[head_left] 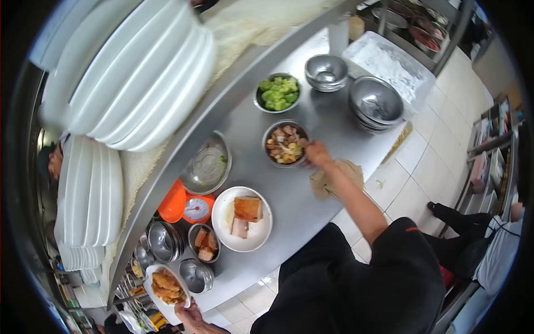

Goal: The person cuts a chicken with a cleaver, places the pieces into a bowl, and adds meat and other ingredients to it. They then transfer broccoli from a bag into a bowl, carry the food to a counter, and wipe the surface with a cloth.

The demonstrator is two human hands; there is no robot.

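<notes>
Head view: right hand (pixel 316 153) sat at the rim of the mixed-food bowl (pixel 285 143) on the steel counter (pixel 328 119), fingers curled on the edge; whether it truly gripped I could not tell. Left hand (pixel 188 313) pinched the fried-food plate (pixel 166 286) at the counter's near corner. Risk: that plate overhung the edge and could tip; the bowl could slide toward the cloth (pixel 334 178).

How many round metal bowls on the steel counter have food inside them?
3: metal bowl of green vegetables at the far end; metal bowl of mixed meat under the right hand; small metal bowl of orange pieces beside the white plate. More may be hidden.
</notes>
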